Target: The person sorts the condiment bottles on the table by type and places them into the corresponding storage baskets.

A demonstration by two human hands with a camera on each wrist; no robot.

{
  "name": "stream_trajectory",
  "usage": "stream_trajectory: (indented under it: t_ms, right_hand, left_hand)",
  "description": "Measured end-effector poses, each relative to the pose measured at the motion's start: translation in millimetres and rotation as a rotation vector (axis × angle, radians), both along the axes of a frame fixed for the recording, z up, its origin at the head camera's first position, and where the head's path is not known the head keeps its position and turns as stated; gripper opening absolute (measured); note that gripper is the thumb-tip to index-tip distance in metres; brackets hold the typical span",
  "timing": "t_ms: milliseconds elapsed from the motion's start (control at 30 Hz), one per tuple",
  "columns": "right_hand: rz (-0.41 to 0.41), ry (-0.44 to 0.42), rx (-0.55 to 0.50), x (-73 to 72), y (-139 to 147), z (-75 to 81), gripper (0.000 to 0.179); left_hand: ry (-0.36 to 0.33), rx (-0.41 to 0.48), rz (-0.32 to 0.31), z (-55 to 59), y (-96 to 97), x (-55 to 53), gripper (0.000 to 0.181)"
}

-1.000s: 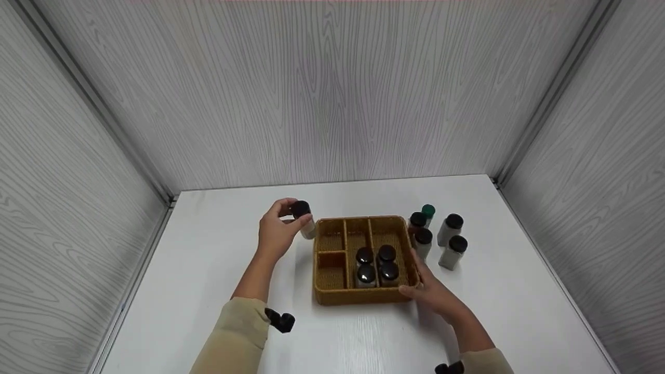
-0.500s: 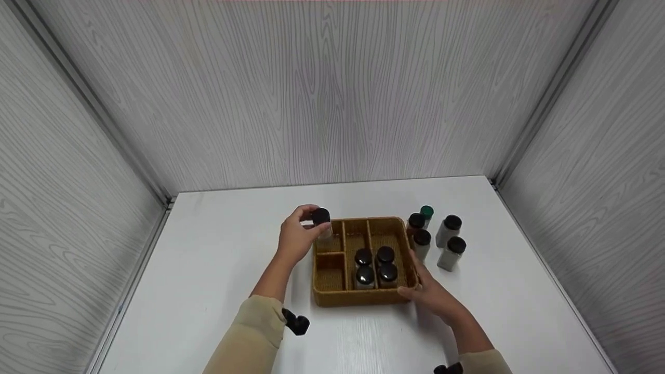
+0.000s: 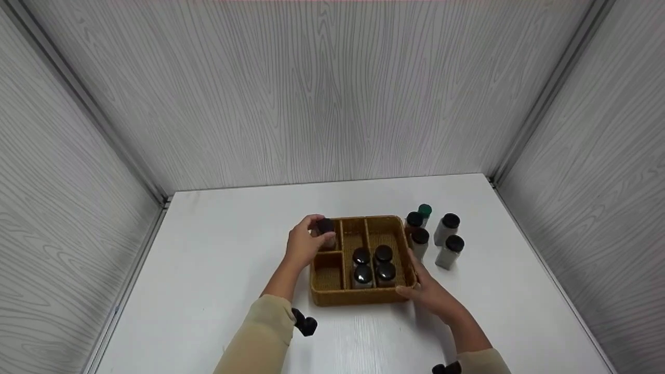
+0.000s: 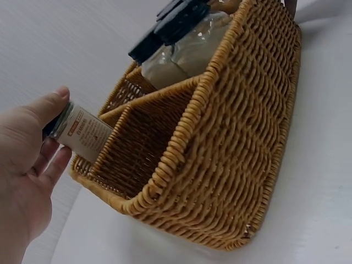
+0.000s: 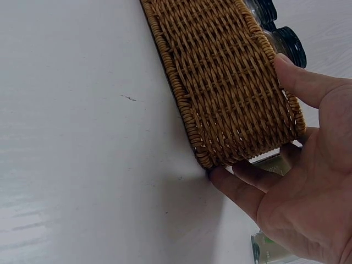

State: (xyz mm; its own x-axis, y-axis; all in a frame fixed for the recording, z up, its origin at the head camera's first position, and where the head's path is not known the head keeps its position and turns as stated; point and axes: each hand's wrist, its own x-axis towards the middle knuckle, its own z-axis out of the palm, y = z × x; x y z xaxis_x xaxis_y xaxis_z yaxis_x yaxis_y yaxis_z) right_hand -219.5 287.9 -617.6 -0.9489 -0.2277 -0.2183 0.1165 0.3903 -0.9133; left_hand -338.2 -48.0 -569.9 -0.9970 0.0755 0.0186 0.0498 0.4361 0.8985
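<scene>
In the head view, my left hand (image 3: 302, 244) pinches a spice jar (image 3: 326, 225) by its dark cap, over the back-left compartment of a divided wicker basket (image 3: 358, 297). The left wrist view shows this jar's white label with red print (image 4: 85, 132) tilted, its lower end inside the compartment behind a woven divider. My right hand (image 5: 313, 181) grips the basket's front right corner, thumb at the rim and fingers around the wall below. Two black-capped jars (image 3: 362, 275) stand in the middle compartment and two more jars (image 3: 385, 272) in the right one. The front-left compartment holds nothing.
Beyond the basket's right side stand several jars on the white table (image 3: 218, 259): a reddish-brown one (image 3: 414, 221), a green-capped one (image 3: 424, 209) and black-capped ones (image 3: 450, 252). Grey wood-grain panels (image 3: 311, 93) enclose the table at the back and sides.
My left hand has carried the jar rightward from beside the basket, then lowered it into the back-left compartment. The right hand keeps its grip on the basket corner.
</scene>
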Motion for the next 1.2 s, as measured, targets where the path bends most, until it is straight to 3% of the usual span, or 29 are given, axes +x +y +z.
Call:
stream_trajectory:
  t_ms: [300,700,1033,1200]
  right_hand:
    - [-0.005,-0.001,0.011,3.2,-0.9,-1.3,0.108]
    - [-0.009,-0.001,0.017,3.5,1.9,0.5,0.108]
    - [-0.007,-0.022,0.016,1.1,-0.3,0.2,0.108]
    - [-0.007,-0.028,0.033,-1.0,0.0,-0.4,0.109]
  left_hand:
    - [0.006,-0.054,-0.008,-10.0,0.0,4.7,0.052]
    - [0.057,-0.170,-0.006,-10.8,5.3,4.7,0.055]
    - [-0.005,-0.057,-0.024,-13.7,-1.2,8.2,0.082]
    - [0.011,-0.023,-0.008,-14.6,-7.9,13.9,0.081]
